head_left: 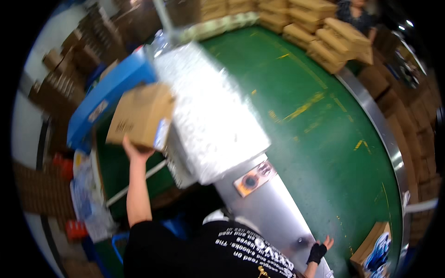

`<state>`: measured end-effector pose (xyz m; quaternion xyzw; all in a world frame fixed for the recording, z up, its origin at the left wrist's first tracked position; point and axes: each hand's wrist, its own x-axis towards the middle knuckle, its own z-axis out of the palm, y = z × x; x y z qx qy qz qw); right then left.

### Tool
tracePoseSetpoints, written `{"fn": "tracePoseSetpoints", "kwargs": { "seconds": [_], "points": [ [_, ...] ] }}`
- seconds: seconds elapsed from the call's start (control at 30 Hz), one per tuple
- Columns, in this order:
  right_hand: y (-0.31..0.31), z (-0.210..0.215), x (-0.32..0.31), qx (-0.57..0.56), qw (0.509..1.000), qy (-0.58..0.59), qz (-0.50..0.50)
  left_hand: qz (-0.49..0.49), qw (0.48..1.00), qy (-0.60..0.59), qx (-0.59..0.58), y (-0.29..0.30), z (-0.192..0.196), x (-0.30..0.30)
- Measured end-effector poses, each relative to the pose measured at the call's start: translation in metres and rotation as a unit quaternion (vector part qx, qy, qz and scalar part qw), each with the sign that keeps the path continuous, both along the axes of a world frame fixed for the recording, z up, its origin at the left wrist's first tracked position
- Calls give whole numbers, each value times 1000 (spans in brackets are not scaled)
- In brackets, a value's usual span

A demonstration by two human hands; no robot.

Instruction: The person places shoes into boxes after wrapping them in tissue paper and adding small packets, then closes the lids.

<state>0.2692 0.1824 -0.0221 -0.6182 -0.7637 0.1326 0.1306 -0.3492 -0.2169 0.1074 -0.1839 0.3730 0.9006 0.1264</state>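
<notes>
The person's left hand [136, 152] is gripping a brown cardboard box [141, 116] by its near lower edge, its thumb on the near face. Well apart, the right hand [321, 250], in a black fingerless glove [316, 253], is spreading its empty fingers. Shiny silvery-white plastic sheeting [211, 111] is lying just right of the left hand; a grey metal ledge [264, 213] is running between the hands.

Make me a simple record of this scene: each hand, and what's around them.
Left hand: holds a brown cardboard box near its bottom edge
Right hand: black fingerless glove, fingers spread, nothing visible in it
Beside the box: silvery wrapped block; blue structure
Near right hand: metal counter; carton with blue-and-white items
Far side: stacked cartons; another person, partly visible
Surface: green, yellow marks
</notes>
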Motion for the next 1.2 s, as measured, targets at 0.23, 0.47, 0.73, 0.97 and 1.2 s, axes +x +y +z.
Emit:
{"fn": "tracePoseSetpoints", "kwargs": {
  "seconds": [0.23,0.47,0.73,0.97,1.2],
  "points": [
    [-7,-43,160,-54,880,-224,-414,56,972,-111,-199,23,-60,-14],
    [-35,-67,195,-94,884,-15,-458,-277,923,92,-250,236,-56,55],
    [-34,-96,253,-44,952,-36,-302,-603,752,183,-194,376,-54,310],
    [-49,-19,214,160,971,-48,-172,-800,553,117,-201,366,-94,504],
    [-62,49,117,-235,782,567,-112,-887,437,110,-106,365,-79,576]
  ]
}}
